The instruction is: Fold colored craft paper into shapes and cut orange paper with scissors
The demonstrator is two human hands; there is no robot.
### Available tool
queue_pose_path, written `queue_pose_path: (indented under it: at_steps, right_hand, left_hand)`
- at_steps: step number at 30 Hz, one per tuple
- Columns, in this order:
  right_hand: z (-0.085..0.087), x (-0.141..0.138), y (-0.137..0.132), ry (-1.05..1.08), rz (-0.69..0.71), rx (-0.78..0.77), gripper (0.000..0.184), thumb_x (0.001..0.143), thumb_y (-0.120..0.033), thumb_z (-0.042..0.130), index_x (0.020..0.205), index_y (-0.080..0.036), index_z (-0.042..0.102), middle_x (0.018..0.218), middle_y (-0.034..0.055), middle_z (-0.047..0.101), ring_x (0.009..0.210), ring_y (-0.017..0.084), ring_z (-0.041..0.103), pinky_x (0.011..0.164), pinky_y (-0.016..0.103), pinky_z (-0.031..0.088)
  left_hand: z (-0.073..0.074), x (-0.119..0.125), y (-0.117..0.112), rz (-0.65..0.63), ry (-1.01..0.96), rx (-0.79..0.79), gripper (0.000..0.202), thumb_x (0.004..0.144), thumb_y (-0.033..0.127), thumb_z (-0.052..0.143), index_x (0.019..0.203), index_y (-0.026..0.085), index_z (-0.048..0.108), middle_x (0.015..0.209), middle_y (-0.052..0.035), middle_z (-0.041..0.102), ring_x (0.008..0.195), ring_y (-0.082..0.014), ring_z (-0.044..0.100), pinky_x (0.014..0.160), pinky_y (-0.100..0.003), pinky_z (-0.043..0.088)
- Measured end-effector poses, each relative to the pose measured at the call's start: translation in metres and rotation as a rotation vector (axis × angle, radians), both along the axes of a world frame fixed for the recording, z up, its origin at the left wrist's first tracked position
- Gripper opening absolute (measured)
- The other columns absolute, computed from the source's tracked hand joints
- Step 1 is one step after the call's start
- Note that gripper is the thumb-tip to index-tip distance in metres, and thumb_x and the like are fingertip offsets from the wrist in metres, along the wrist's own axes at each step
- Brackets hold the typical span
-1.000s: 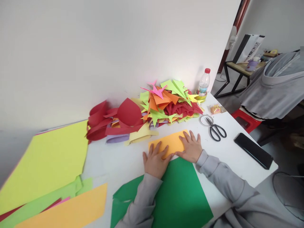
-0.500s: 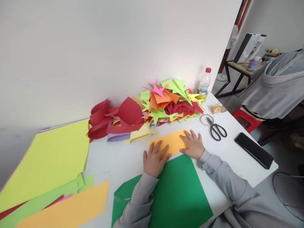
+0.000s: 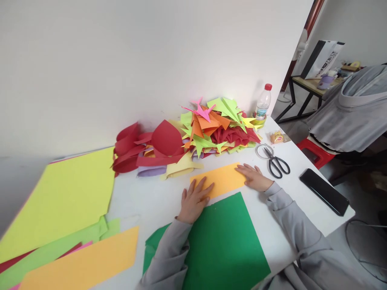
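An orange strip of paper [image 3: 224, 179] lies on the white table in front of me. My left hand [image 3: 193, 201] rests flat on its left end, fingers spread. At the right end of the strip, my right hand [image 3: 254, 177] lies with its fingers stretched over the edge and corner. Just below the strip is a large green sheet [image 3: 223, 245], partly covered by my left forearm. Black-handled scissors [image 3: 275, 163] lie to the right of my right hand, beside a clear ring-shaped roll [image 3: 264, 150].
Behind the strip is a heap of folded paper shapes [image 3: 222, 129] with red curved paper pieces [image 3: 166, 139]. Yellow sheets [image 3: 66, 193] and another orange sheet [image 3: 84, 257] lie left. A bottle [image 3: 263, 104], a wrapped snack [image 3: 277, 137] and a phone [image 3: 325, 191] are right.
My right hand has slid rightward along the orange strip to its right end. My left hand has shifted slightly left and stays on the paper.
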State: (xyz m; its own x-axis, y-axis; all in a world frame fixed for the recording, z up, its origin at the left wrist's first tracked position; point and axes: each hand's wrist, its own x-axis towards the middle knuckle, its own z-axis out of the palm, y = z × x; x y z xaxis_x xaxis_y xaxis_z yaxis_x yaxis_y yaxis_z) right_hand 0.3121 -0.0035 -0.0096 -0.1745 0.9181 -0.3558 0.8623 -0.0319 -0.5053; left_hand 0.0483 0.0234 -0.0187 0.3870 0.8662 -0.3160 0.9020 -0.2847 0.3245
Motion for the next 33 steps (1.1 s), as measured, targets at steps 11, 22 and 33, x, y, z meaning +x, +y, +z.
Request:
queue_pose_path:
  at_steps: [11,22,33]
  right_hand:
    - [0.000,0.015,0.000,0.143,0.051,-0.011,0.089,0.066,-0.002,0.039,0.149,-0.030,0.028,0.158,0.0007,0.024,0.148,0.024,0.007,0.114,0.061,0.001]
    - [-0.015,-0.048,-0.020,-0.053,0.144,0.425,0.041,0.089,-0.046,0.058,0.127,-0.032,0.059,0.145,0.0055,0.048,0.143,0.033,0.024,0.110,0.068,-0.001]
    - [-0.023,-0.059,-0.022,-0.120,0.169,0.554,0.030,0.098,-0.036,0.046,0.117,-0.026,0.066,0.136,0.0077,0.056,0.135,0.030,0.038,0.110,0.054,0.027]
  left_hand:
    - [0.001,0.005,-0.002,0.039,0.015,-0.028,0.060,0.084,0.014,0.040,0.138,0.042,0.044,0.157,0.0089,0.024,0.148,-0.0259,0.011,0.117,-0.056,0.013]
    - [-0.004,0.007,-0.010,0.045,-0.018,0.093,0.059,0.082,0.019,0.046,0.136,0.042,0.047,0.155,0.0070,0.029,0.146,-0.0284,0.018,0.116,-0.057,0.017]
    - [-0.019,0.012,-0.018,0.054,-0.054,0.282,0.042,0.096,0.030,0.035,0.133,0.037,0.053,0.152,0.0022,0.039,0.144,-0.0300,0.027,0.113,-0.060,0.021]
